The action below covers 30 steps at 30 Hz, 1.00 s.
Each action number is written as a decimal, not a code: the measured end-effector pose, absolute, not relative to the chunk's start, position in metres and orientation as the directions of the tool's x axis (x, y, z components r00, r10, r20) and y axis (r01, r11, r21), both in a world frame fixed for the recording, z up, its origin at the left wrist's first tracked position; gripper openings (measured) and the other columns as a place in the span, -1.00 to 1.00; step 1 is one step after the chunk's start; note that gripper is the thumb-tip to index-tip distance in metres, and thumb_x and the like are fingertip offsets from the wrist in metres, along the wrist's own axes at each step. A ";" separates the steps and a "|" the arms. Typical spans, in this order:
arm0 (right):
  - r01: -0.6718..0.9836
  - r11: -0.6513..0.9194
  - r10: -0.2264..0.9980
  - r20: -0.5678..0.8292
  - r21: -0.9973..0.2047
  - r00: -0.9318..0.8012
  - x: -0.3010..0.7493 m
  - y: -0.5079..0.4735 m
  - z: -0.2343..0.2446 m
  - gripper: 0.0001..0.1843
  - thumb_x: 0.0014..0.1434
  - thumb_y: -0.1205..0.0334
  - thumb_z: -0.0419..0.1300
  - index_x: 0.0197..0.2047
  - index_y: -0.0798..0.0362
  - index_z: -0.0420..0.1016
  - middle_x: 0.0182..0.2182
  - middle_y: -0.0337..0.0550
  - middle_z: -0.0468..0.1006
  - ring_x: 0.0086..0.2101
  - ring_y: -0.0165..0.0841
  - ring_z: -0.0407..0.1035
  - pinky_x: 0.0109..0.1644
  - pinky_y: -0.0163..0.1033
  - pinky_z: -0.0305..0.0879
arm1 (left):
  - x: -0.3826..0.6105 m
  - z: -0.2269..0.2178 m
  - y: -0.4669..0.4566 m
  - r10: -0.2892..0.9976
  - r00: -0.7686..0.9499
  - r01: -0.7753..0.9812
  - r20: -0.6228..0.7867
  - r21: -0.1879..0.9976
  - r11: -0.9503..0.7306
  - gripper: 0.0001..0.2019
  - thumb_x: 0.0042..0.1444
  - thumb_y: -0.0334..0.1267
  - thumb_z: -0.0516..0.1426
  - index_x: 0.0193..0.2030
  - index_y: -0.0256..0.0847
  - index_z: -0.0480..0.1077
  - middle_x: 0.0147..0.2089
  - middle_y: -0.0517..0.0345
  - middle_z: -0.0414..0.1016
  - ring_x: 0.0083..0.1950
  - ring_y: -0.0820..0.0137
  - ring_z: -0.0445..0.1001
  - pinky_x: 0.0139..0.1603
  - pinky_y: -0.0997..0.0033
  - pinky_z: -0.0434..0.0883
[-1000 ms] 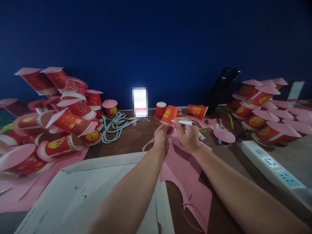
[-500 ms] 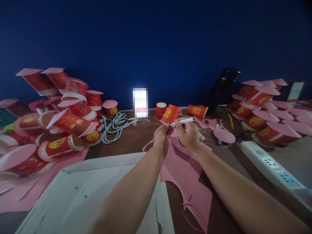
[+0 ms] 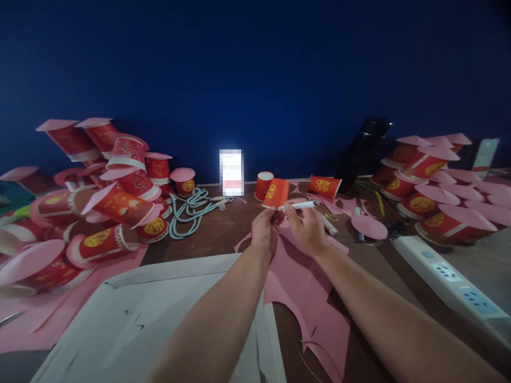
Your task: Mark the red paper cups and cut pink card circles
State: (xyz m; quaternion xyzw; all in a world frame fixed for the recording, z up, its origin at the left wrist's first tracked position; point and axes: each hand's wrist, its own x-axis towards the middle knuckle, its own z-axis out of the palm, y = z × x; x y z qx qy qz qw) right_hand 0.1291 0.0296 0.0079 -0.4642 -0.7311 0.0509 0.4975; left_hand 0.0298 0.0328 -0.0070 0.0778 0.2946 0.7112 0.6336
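My left hand point(image 3: 264, 232) is closed on the lower edge of a tilted red paper cup point(image 3: 277, 191) with gold lettering. The grip itself is partly hidden behind my fingers. A white marker pen point(image 3: 305, 205) is pinched in my right hand point(image 3: 310, 229), its tip pointing left at the bottom of that cup. Whether the tip touches the cup I cannot tell. Just behind stands another red cup point(image 3: 263, 187), white rim up. To the right, a third lettered cup point(image 3: 324, 186) lies on its side. Below both hands spreads a pink paper sheet point(image 3: 307, 306) with curved cut-outs.
Red cups with pink paper discs pile up at left point(image 3: 120, 205) and right point(image 3: 433, 197). A pale blue cord point(image 3: 187, 218), a lit phone point(image 3: 231, 173), a black bottle point(image 3: 365, 149), a loose pink disc point(image 3: 369, 227), a white power strip point(image 3: 451, 274) and a white board point(image 3: 147, 303) surround the hands.
The red cup in my left hand has turned to a more upright tilt, and its lettering has shifted. The marker stays in my right hand. The whole view has moved slightly.
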 end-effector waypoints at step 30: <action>0.688 0.581 0.622 0.782 -0.434 -0.031 0.132 0.038 0.005 -0.76 0.28 0.11 0.02 -0.23 0.05 0.43 -0.31 -0.04 0.58 -0.27 -0.24 0.45 -0.11 -0.13 0.33 | 0.031 -0.004 0.030 0.941 -0.192 -0.853 -0.278 0.522 -0.020 -0.91 -0.02 -0.51 0.14 -0.51 -0.37 0.40 -0.52 0.15 0.42 -0.50 0.55 0.41 -0.27 0.48 0.40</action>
